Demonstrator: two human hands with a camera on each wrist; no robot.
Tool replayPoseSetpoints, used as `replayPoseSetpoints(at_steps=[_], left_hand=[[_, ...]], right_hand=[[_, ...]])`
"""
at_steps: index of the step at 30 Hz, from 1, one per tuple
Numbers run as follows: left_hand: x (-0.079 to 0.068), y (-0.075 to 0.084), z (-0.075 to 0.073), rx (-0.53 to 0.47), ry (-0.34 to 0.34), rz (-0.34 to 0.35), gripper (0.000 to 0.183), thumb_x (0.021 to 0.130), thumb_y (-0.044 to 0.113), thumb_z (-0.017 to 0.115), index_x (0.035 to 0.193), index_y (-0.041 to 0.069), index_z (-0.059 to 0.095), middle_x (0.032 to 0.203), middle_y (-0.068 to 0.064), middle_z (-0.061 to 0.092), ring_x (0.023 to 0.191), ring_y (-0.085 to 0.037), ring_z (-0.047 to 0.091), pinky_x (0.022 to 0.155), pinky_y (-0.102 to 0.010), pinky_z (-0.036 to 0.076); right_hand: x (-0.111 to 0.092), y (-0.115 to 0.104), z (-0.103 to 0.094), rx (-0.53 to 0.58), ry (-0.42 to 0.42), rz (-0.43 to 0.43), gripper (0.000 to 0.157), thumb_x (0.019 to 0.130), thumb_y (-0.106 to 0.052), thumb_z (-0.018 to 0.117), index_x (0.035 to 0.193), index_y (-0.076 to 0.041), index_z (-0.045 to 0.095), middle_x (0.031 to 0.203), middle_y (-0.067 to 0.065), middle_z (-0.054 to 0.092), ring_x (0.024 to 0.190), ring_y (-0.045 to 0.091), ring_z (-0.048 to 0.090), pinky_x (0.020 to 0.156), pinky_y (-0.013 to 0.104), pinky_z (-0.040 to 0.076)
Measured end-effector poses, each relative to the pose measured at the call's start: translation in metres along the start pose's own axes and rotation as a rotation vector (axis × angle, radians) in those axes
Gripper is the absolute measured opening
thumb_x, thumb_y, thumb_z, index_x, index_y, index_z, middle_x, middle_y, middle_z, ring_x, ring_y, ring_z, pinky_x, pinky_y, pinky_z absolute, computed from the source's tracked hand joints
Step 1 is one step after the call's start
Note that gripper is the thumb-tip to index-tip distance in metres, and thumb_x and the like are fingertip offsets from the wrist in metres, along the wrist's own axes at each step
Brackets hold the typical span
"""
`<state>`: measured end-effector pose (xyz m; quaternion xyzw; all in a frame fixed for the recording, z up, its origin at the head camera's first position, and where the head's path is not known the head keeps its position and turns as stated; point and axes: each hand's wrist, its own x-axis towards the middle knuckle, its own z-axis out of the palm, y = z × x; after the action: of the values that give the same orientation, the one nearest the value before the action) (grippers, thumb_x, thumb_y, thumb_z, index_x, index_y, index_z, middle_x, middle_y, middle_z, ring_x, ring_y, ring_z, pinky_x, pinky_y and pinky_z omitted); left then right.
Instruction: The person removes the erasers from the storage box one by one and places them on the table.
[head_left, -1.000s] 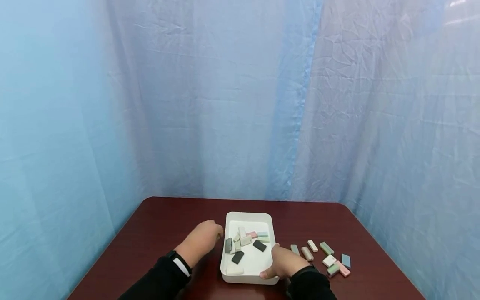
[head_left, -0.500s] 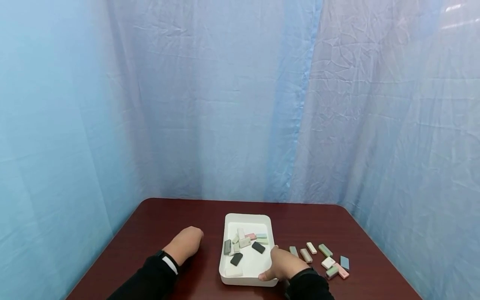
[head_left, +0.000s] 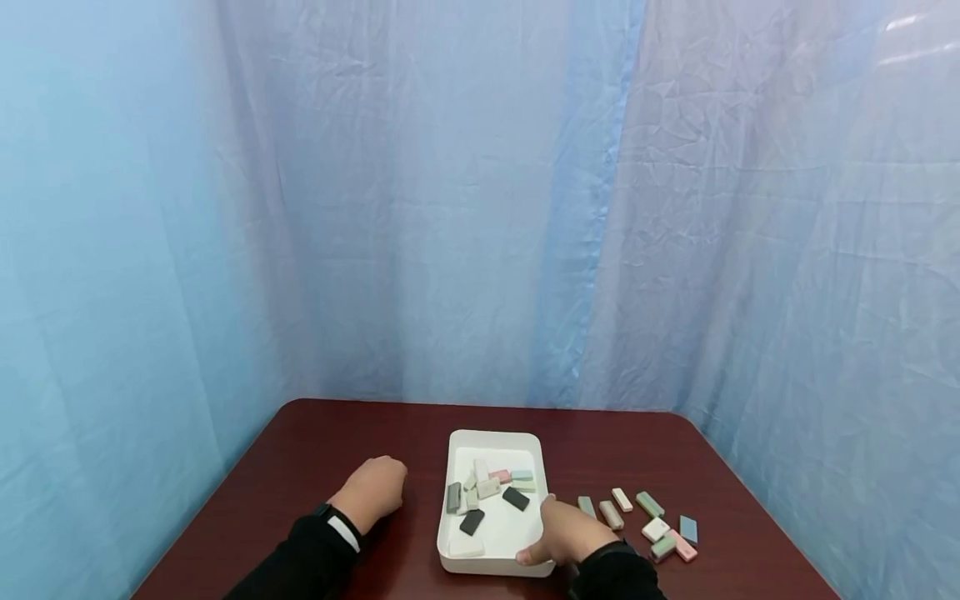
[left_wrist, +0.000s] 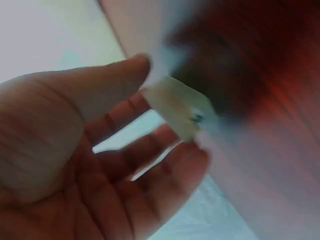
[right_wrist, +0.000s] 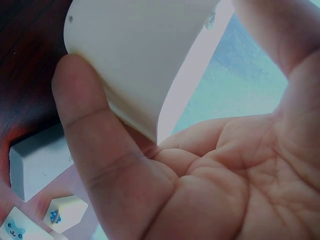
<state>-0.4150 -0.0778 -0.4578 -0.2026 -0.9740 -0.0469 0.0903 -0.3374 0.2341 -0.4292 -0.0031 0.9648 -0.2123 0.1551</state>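
A white tray [head_left: 517, 542] stands mid-table with several small erasers inside, among them a dark one [head_left: 516, 498] and a pink one [head_left: 500, 476]. My right hand [head_left: 566, 531] grips the tray's near right corner; in the right wrist view a finger lies along the outer wall [right_wrist: 135, 45] of the tray. To the left of the tray, apart from it, is my left hand [head_left: 371, 493], close over the table. The left wrist view shows a pale eraser [left_wrist: 175, 107] with a small print, pinched between thumb and fingertips. From the head view that eraser is hidden behind the hand.
Right of the tray lie several loose erasers, including a green one [head_left: 649, 504], a white one [head_left: 656, 529] and a blue-grey one [head_left: 687, 529]. Blue curtains [head_left: 465, 208] hang behind the dark red table [head_left: 337, 433] and along both sides.
My left hand has moved left, from beside the tray's left wall to farther out over the table, and now stays nearly still. My right hand keeps its grip on the tray.
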Motion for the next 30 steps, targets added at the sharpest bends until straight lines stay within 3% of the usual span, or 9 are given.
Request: replayPoseSetpoints(at_steps=[3, 6, 11, 14, 20, 26, 30], left_hand=[[0.003, 0.017, 0.001, 0.077, 0.051, -0.001, 0.009, 0.096, 0.016, 0.078, 0.097, 0.007, 0.077, 0.088, -0.009, 0.069, 0.088, -0.027, 0.065, 0.090, -0.047, 0.056], [0.010, 0.039, -0.002, 0.080, 0.075, 0.066, 0.017, 0.098, 0.024, 0.077, 0.108, 0.011, 0.078, 0.096, -0.007, 0.070, 0.093, -0.024, 0.063, 0.093, -0.044, 0.055], [0.013, 0.066, -0.009, -0.078, 0.023, 0.338, 0.019, 0.098, 0.022, 0.078, 0.116, 0.020, 0.079, 0.103, 0.003, 0.069, 0.093, -0.011, 0.063, 0.084, -0.030, 0.056], [0.010, 0.074, -0.007, -0.098, -0.040, 0.447, 0.023, 0.094, 0.021, 0.083, 0.116, 0.024, 0.079, 0.105, 0.007, 0.069, 0.091, -0.006, 0.063, 0.081, -0.025, 0.055], [0.006, 0.085, 0.000, 0.010, -0.115, 0.469, 0.023, 0.093, 0.023, 0.081, 0.115, 0.029, 0.078, 0.106, 0.008, 0.067, 0.088, -0.007, 0.058, 0.079, -0.026, 0.051], [0.005, 0.088, 0.010, 0.060, -0.076, 0.507, 0.015, 0.101, 0.027, 0.074, 0.114, 0.032, 0.081, 0.103, 0.008, 0.064, 0.080, -0.004, 0.054, 0.072, -0.021, 0.048], [0.009, 0.091, 0.014, 0.049, -0.057, 0.484, 0.020, 0.103, 0.020, 0.071, 0.118, 0.029, 0.080, 0.105, 0.006, 0.066, 0.085, -0.003, 0.060, 0.075, -0.020, 0.051]], right_hand=[[-0.003, 0.001, 0.001, 0.004, -0.005, 0.012, 0.105, 0.084, -0.036, 0.092, 0.155, 0.017, 0.037, 0.145, 0.034, 0.060, 0.132, 0.048, 0.062, 0.109, 0.062, 0.050], [-0.004, 0.002, 0.000, 0.004, -0.004, 0.018, 0.105, 0.084, -0.036, 0.092, 0.156, 0.017, 0.037, 0.146, 0.034, 0.059, 0.133, 0.048, 0.061, 0.109, 0.062, 0.049], [-0.001, 0.001, -0.002, -0.009, -0.002, 0.007, 0.105, 0.085, -0.038, 0.091, 0.156, 0.017, 0.037, 0.148, 0.034, 0.058, 0.135, 0.047, 0.060, 0.110, 0.061, 0.049], [0.001, 0.001, -0.001, -0.020, -0.005, 0.002, 0.105, 0.085, -0.040, 0.091, 0.155, 0.017, 0.038, 0.148, 0.035, 0.057, 0.135, 0.047, 0.060, 0.110, 0.061, 0.049], [0.001, 0.001, 0.000, -0.013, -0.008, 0.023, 0.106, 0.084, -0.039, 0.091, 0.156, 0.017, 0.036, 0.146, 0.034, 0.059, 0.132, 0.047, 0.062, 0.108, 0.061, 0.051], [0.003, 0.003, 0.002, 0.002, -0.003, 0.012, 0.108, 0.084, -0.039, 0.092, 0.156, 0.018, 0.035, 0.145, 0.033, 0.060, 0.133, 0.047, 0.062, 0.108, 0.061, 0.051], [0.003, 0.002, 0.003, 0.004, 0.007, 0.008, 0.108, 0.084, -0.039, 0.092, 0.155, 0.018, 0.035, 0.144, 0.033, 0.061, 0.132, 0.047, 0.062, 0.108, 0.061, 0.050]])
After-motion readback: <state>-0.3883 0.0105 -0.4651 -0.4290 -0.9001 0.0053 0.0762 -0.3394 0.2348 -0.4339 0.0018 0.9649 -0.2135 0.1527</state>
